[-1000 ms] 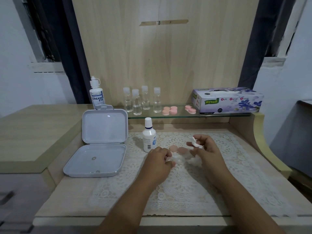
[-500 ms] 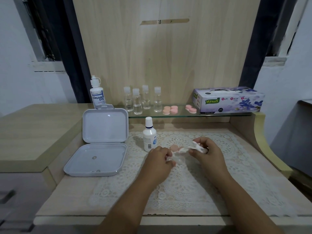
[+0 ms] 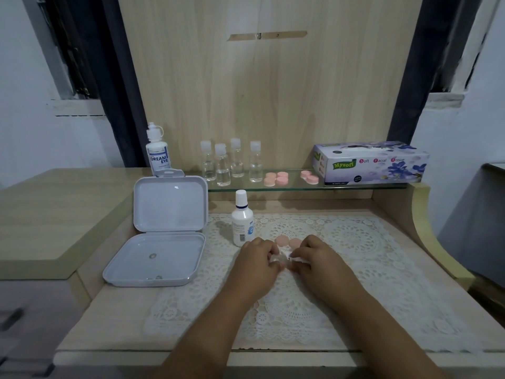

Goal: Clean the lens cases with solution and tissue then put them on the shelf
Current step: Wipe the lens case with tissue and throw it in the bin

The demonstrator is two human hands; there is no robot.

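Left hand [image 3: 257, 259] pinches a clear lens case [image 3: 276, 259] over the worktop [image 3: 114, 310]; right hand [image 3: 314, 259] grips white tissue [image 3: 298, 259] against it.

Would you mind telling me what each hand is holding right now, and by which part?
The left hand pinches a clear lens case at its left end; the right hand pinches a wad of white tissue in its fingertips, against the case.

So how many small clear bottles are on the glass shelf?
4, in a loose row on the shelf between the Dream Eye bottle and the pink cases. None seem hidden.
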